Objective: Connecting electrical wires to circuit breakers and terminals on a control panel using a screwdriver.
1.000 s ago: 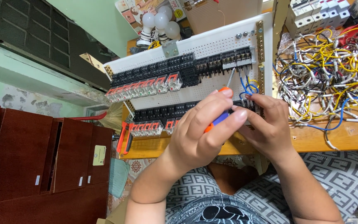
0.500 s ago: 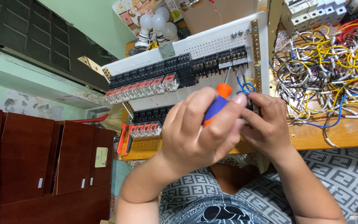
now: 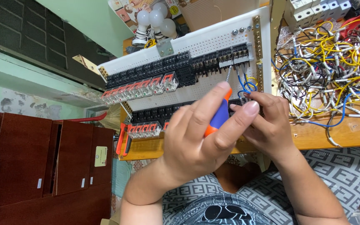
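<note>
The left hand (image 3: 196, 141) grasps an orange-and-blue screwdriver (image 3: 218, 116) at the white board (image 3: 213, 46); the right hand (image 3: 267, 121) pinches blue wires (image 3: 243, 85)

left hand (image 3: 196, 141) curled closed, right hand (image 3: 267, 123) pinching

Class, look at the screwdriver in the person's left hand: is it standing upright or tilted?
Tilted. The screwdriver leans up and to the right, its metal tip against the white board near the blue wires.
</note>
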